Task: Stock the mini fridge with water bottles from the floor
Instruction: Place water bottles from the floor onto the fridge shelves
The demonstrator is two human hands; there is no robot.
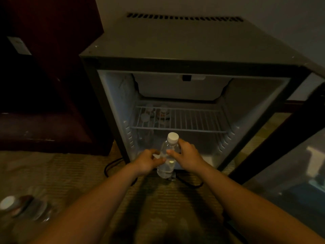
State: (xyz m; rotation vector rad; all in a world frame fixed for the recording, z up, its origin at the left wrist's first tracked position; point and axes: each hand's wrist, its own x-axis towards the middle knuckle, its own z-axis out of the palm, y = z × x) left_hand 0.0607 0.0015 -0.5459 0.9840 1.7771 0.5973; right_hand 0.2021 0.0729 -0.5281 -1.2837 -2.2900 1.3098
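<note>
Bottle (pixel 166 156) held at fridge (pixel 175 43) mouth

Both hands on it. L hand (pixel 148 162): fingers curled round the bottle's middle. R hand (pixel 187 154): thumb & fingers grip its upper part, just under the white cap (pixel 173 137). Bottle is clear, roughly upright, in front of fridge's open lower section.

Inside fridge: freezer box (pixel 179 87) up top, wire shelf (pixel 184 120) mid-height. Capped bottles (pixel 149 115) show at back-left by the shelf; on or under it, can't tell; count unclear.

Door (pixel 274 138) stands open to fridge's right. Floor bottles (pixel 24 206) lie on carpet (pixel 70 169) left of fridge, blurred. Cord (pixel 110 165) at fridge's foot.
</note>
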